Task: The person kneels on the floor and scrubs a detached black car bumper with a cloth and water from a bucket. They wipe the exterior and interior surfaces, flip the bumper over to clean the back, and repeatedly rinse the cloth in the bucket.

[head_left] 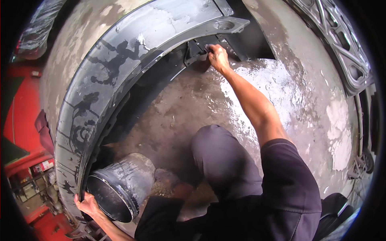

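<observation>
A long curved grey car bumper [108,52] arcs from the lower left to the top, with dark wet-looking patches and drips on its outer face. At its lower left end my left hand [87,204] grips the edge, fingers closed round it. My right hand [218,57] reaches far forward to the bumper's inner side, near a dark bracket. Its fingers are pinched round a small dark thing that I cannot make out. Just beyond that hand lies the bumper's pale flange [227,26] with a round recess.
A worn black bucket [146,170] lies tipped beside my left hand, its mouth toward me. Wet, stained concrete floor [193,102] spreads in the middle. A silver metal panel frame [341,52] stands at the right; red shelving [24,164] with clutter is at the left.
</observation>
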{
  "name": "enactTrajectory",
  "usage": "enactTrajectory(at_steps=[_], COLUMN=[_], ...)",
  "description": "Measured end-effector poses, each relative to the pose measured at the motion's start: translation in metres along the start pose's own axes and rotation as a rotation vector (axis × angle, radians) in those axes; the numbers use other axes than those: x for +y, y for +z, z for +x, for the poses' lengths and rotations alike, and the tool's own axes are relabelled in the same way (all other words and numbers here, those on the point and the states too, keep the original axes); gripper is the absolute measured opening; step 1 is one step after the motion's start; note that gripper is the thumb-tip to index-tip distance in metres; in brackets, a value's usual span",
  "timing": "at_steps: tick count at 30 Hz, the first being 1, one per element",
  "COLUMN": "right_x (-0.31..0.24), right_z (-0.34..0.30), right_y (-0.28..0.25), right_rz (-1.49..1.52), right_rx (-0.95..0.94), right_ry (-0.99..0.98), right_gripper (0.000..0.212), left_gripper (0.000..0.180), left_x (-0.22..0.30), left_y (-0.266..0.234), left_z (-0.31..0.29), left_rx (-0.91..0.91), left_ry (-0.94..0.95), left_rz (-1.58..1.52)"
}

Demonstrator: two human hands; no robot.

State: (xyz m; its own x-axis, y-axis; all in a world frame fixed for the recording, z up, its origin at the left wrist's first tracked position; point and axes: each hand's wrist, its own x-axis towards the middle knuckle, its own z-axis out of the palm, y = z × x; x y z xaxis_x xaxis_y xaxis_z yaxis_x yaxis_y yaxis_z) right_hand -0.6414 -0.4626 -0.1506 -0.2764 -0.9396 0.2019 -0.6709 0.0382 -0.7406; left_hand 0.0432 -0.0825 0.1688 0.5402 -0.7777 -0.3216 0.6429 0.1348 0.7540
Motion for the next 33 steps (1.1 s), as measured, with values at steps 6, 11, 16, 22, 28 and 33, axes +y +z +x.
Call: enactTrajectory(at_steps=[6,11,16,22,28,33], right_x=[-0.009,-0.025,-0.038,-0.100,-0.080,-0.116], right_z=[0.026,0.041,0.008,-0.034,-0.077,-0.059], right_y=[-0.012,-0.003,0.054,0.033,0.103,0.094], right_rz=[-0.256,0.617,-0.039,0.082,-0.259,0.271], right_rx=[-0.396,0.077,0.120,0.088,-0.270,-0.006], right_ry=[0.091,0.144,-0.221,-0.213,-0.147,0.073], right_gripper=[0.023,0.027,0.036,0.036,0.037,0.026], left_gripper=[0.017,0.015,0.014,0.015,0.015,0.018], left_x=[-0.017,-0.018,-0.011,-0.006,-0.028,-0.001], left_y=[0.023,0.041,0.032,0.023,0.043,0.010], left_z=[0.000,-0.001,0.006,-0.001,0.002,0.005], left_rx=[0.044,0.101,0.169,0.043,0.176,0.172], left_ry=[0.037,0.021,0.062,0.038,0.115,0.086], left_rz=[0.096,0.076,0.044,0.155,0.064,0.059])
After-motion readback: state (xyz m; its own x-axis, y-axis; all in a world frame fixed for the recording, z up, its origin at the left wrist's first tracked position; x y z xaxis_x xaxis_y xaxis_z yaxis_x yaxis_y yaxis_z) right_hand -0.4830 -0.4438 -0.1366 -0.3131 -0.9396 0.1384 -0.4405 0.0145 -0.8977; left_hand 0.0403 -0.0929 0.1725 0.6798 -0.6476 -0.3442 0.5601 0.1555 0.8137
